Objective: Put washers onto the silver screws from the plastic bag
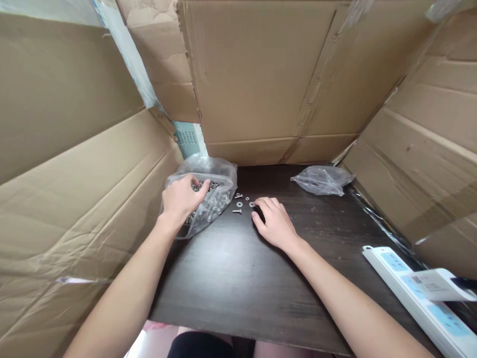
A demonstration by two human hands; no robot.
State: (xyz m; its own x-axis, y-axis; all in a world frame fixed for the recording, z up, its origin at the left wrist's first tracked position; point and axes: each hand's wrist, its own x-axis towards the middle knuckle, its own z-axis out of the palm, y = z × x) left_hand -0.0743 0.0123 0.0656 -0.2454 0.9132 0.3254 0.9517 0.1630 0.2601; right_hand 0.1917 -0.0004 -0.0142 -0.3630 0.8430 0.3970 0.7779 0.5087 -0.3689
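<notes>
My left hand (181,199) is at the mouth of a clear plastic bag (219,171) filled with small metal hardware (213,186). Its thumb and fingers are apart, with the fingertips partly hidden among the pieces. My right hand (274,221) rests low over the dark table, fingers curved and thumb apart from them, its index fingertip at a flat washer (251,204). Left of that hand lie a second washer (239,204), a bolt (237,212), another bolt (239,196) with a ring-like piece by it, and a small ring or nut (247,198).
Another clear plastic bag (323,180) lies at the back right of the dark table (231,283). A white power strip (421,293) with a plugged-in white adapter (434,284) runs along the right edge. Cardboard walls (261,74) enclose the back and both sides.
</notes>
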